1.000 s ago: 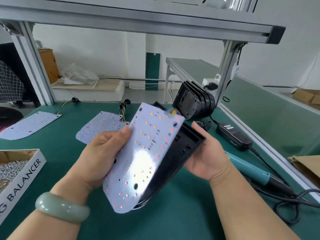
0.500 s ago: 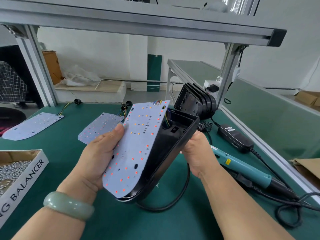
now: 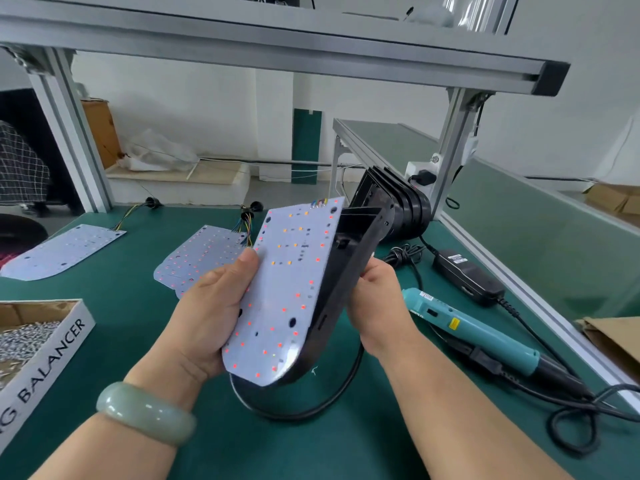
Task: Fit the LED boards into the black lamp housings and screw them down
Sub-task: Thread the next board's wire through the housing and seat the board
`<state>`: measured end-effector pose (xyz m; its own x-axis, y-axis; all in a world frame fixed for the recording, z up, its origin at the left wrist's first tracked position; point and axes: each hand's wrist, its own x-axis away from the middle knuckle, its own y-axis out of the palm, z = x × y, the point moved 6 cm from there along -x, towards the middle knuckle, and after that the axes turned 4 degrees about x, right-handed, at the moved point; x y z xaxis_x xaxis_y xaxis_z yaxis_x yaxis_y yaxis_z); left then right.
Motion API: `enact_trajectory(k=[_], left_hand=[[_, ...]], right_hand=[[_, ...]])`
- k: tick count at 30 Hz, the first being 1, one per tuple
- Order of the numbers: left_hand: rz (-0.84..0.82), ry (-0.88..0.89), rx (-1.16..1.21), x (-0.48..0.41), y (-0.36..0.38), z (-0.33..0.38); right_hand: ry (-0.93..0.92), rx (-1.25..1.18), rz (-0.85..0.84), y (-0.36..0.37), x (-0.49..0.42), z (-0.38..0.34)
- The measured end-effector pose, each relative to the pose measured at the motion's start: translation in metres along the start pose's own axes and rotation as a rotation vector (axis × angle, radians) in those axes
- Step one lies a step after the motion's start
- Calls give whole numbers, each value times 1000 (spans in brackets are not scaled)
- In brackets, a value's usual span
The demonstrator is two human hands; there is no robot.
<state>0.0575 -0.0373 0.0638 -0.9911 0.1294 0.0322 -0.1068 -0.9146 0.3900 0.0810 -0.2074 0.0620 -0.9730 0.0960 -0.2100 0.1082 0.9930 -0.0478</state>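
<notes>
My left hand (image 3: 211, 306) grips a white LED board (image 3: 291, 285) by its left edge, thumb on its face. The board is tilted up and hinged open against a black lamp housing (image 3: 349, 271), which my right hand (image 3: 377, 303) holds from behind. Coloured wires show at the board's top edge. A black cable (image 3: 304, 407) loops from the housing's underside onto the mat. Two more LED boards (image 3: 62, 252) (image 3: 202, 252) lie flat on the green mat to the left. A stack of black housings (image 3: 394, 206) stands behind.
A teal electric screwdriver (image 3: 471, 330) lies to the right with its cord, beside a black power adapter (image 3: 467, 277). A cardboard box of screws (image 3: 38, 337) sits at the left edge. Aluminium frame posts (image 3: 69, 133) rise at the mat's back corners.
Both hands have raised the board and housing and tilted them more upright. The gap between board and housing has narrowed, and my right hand has shifted lower behind the housing.
</notes>
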Motion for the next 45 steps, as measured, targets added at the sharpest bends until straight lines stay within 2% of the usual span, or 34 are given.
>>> enact_trajectory(k=[4,7,9,12,15,17,19,23,25,27,31,33,37,41,45], left_hand=[[19,90,-84,3,-3,7],[-4,132,-165,7,0,12],[-21,134,-195,7,4,13],[108,194,-374,1,2,10],[261,300,-511,0,-4,15],[289,329,-593,0,-5,14],[303,346,-682,-1,-3,12],[321,543,-958,4,6,20],[348,646,-980,8,8,24],[347,658,-982,6,9,21],[281,702,-847,3,16,16],[244,648,-737,1,15,11],[274,341,-701,-15,6,-4],[345,324,-630,-14,1,-4],[407,339,-844,-8,8,-6]], right_hand=[[51,16,35,-2,0,1],[79,85,210,-27,-9,9],[52,143,243,-32,-9,11],[-20,222,145,-21,-4,15],[-49,-42,27,-11,0,9],[-59,-233,-60,-7,2,3],[-68,-268,-104,-1,6,-3],[-70,-134,177,-14,6,-3],[-67,-74,256,-18,6,-1],[-67,-47,287,-17,8,2],[-123,-148,186,-8,10,-6],[-96,-236,169,-7,8,-4],[-26,-307,108,-3,9,2],[-47,-350,91,0,10,-2],[-64,-378,104,3,11,-3]])
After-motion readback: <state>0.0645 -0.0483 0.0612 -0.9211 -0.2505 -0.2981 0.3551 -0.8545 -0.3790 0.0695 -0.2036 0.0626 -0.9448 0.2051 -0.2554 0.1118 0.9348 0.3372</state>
